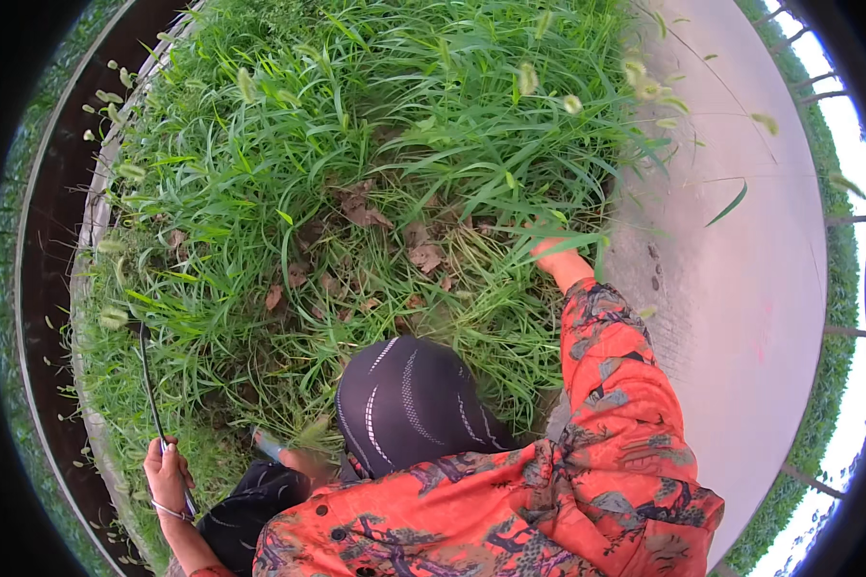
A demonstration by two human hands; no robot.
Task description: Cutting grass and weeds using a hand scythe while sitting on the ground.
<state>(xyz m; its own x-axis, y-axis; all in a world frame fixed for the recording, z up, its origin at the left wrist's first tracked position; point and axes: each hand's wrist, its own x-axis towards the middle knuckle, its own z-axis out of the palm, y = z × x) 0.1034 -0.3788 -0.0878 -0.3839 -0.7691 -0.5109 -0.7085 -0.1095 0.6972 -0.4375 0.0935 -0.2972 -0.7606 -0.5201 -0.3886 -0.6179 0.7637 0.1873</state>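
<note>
My left hand [165, 472] is closed around the lower part of a thin, dark-handled hand tool [152, 393]. The tool slants up over the grass to a small dark head, whose shape I cannot make out among the blades. At the right, my right hand [557, 251] reaches into green grass [469, 155] beside the pavement. Leaf blades cover its fingers, so their grip is hidden. In front of my knee [415, 404] lie flattened grass stems [501, 306] and brown dry leaves [426, 254].
A pale concrete pavement [728, 288] runs along the right side. On the left, a concrete kerb [90, 216] borders a dark strip [47, 252]. Foxtail seed heads [527, 79] stick up from the tall grass at the far side. My bent legs fill the near middle.
</note>
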